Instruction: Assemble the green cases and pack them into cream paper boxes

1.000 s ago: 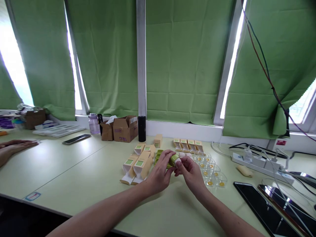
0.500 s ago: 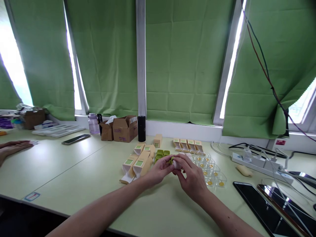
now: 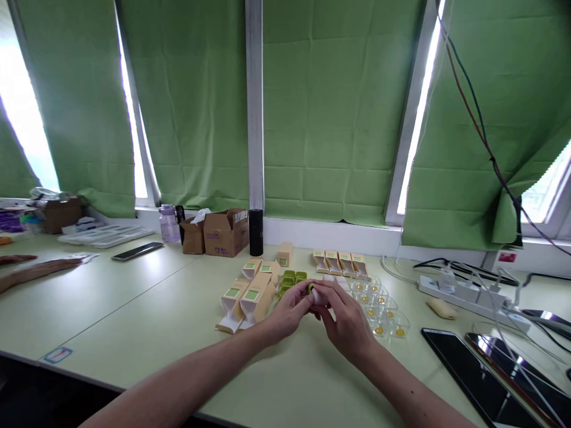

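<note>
My left hand (image 3: 292, 306) is closed on a small green container (image 3: 311, 288), fingertips pinching its edge. Against it, my right hand (image 3: 348, 315) grips a small white piece (image 3: 319, 296), mostly covered by the fingers. The two hands meet above the table. Just behind my left hand stand several square green containers (image 3: 289, 276). To the right of my right hand sit rows of clear cups (image 3: 379, 330) with yellow spots at their bottoms. A few pale white pieces (image 3: 336, 279) lie behind the hands.
Opened tan cartons (image 3: 256, 294) lie left of my hands, and a row of smaller ones (image 3: 341, 261) is at the back. A black cylinder (image 3: 256, 233) and cardboard boxes (image 3: 226, 233) stand by the wall. Tablets (image 3: 468, 368) and a power strip (image 3: 473, 297) occupy the right. Another person's hands (image 3: 49, 267) are far left.
My hands stay together in nearly the same place, with slight finger movement around the held pieces. At far left, the other person's hand has moved to the right with clear plastic.
</note>
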A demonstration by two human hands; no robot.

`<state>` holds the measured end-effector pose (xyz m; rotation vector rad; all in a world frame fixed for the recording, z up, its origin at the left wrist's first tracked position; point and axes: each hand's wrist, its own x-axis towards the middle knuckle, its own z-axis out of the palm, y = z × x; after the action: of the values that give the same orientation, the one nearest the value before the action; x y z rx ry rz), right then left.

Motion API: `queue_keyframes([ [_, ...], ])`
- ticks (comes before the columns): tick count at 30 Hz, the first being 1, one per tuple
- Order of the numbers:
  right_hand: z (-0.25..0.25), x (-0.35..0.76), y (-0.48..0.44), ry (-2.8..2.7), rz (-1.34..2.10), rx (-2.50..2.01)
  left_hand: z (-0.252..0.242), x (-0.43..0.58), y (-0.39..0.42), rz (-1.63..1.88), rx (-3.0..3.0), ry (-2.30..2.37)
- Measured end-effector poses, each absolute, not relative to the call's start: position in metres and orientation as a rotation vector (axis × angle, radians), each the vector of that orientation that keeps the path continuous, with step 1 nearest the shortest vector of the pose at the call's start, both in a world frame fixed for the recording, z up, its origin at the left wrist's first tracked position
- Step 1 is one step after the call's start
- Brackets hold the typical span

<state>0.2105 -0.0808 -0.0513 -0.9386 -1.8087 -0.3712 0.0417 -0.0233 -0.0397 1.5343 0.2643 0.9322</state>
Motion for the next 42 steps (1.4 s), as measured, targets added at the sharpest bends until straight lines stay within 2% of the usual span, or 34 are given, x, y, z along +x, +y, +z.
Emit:
queue_keyframes([
  [13,-0.048,0.206,-0.078,-1.803,-0.515,-0.865,-0.051,0.046,-0.021,1.076,1.587,0.276],
  [21,-0.055,0.21,-0.073,-1.818,-0.489,-0.919,-0.05,0.045,-0.024,0.983,1.555,0.267],
  [42,-0.064,0.208,-0.069,-1.837,-0.49,-0.947,-0.048,0.049,-0.021,0.998,1.617,0.279],
])
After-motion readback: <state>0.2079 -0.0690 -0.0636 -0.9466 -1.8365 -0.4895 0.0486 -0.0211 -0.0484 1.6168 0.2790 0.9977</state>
